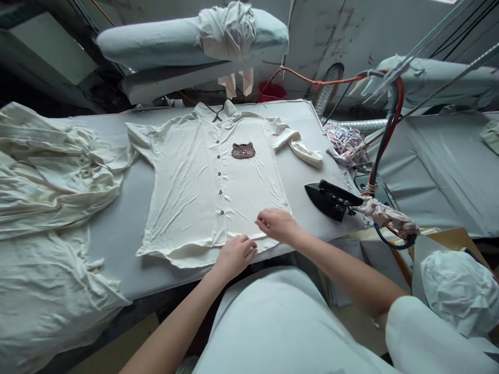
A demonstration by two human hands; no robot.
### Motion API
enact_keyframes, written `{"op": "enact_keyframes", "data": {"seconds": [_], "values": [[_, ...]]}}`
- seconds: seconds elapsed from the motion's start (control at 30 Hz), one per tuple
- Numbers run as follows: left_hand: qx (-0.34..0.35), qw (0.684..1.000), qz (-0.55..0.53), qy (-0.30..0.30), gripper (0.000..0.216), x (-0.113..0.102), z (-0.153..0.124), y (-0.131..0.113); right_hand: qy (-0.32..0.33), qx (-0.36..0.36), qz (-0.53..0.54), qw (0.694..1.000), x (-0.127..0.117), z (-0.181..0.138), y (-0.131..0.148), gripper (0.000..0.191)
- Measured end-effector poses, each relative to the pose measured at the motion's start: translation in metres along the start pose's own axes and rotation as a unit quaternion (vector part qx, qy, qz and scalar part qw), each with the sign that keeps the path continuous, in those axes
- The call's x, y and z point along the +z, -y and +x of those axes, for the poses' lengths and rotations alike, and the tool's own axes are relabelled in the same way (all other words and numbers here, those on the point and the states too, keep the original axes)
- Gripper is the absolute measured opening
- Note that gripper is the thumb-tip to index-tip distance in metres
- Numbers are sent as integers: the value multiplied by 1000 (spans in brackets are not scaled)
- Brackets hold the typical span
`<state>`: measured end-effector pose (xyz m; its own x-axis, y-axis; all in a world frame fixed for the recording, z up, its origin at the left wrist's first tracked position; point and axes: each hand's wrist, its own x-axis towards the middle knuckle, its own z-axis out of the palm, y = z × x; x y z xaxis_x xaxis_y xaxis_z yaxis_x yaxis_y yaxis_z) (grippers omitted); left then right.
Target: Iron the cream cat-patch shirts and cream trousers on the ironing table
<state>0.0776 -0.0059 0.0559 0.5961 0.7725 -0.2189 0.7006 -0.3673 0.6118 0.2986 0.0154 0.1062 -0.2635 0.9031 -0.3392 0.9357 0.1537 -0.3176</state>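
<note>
A cream short-sleeved buttoned shirt (pixel 202 192) with a brown cat-face patch (pixel 243 150) lies spread flat on the grey ironing table (pixel 117 234). My left hand (pixel 234 254) rests on the shirt's bottom hem, fingers curled and pinching the fabric. My right hand (pixel 277 224) is just right of it on the same hem, fingers bent and gripping the cloth. A black iron (pixel 331 199) stands on the table to the right of the shirt, close to my right hand, its cable wrapped in cloth strips (pixel 384 214).
A heap of cream garments (pixel 50 208) covers the table's left side. A padded sleeve board (pixel 187 39) with cloth draped on it hangs behind. Red and black hoses (pixel 385 130) rise at the right beside another padded table (pixel 440 166). A bundle of strips (pixel 346 145) lies nearby.
</note>
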Motion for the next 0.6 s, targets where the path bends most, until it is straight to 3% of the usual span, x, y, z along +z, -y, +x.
{"op": "enact_keyframes", "data": {"seconds": [0.03, 0.1, 0.17, 0.23, 0.3, 0.33, 0.37, 0.4, 0.47, 0.53, 0.6], "values": [[0, 1000, 5, 9, 17, 7, 2, -2, -17, 18, -3, 1000, 2, -1, -17, 27], [-40, 998, -30, 46, 17, 14, 1, -4, 19, 63, 23, 998, 6, -10, -53, 21], [-104, 991, -84, 15, 24, 13, -4, -4, 10, 87, 89, 992, 1, -24, -89, 24], [-152, 979, -84, -108, 28, 8, -5, -1, -128, 83, 109, 982, -17, -36, -120, 34], [-184, 950, -15, -251, 23, 4, 0, 3, -295, 102, 52, 948, -42, -42, -147, 46], [-200, 936, 23, -291, 22, 4, 4, 6, -330, 131, 16, 935, -54, -43, -159, 50], [-217, 926, 54, -303, 26, 3, 8, 10, -314, 169, -9, 934, -66, -43, -169, 53], [-235, 923, 75, -295, 32, 3, 11, 15, -258, 205, -17, 944, -75, -42, -177, 54], [-253, 930, 92, -250, 37, 0, 12, 26, -105, 238, 11, 966, -89, -42, -183, 54], [-230, 948, 103, -196, 30, -5, 6, 36, 4, 213, 55, 976, -97, -40, -173, 52], [-176, 967, 115, -147, 23, -13, -2, 45, 52, 169, 63, 982, -99, -34, -144, 50]]}}
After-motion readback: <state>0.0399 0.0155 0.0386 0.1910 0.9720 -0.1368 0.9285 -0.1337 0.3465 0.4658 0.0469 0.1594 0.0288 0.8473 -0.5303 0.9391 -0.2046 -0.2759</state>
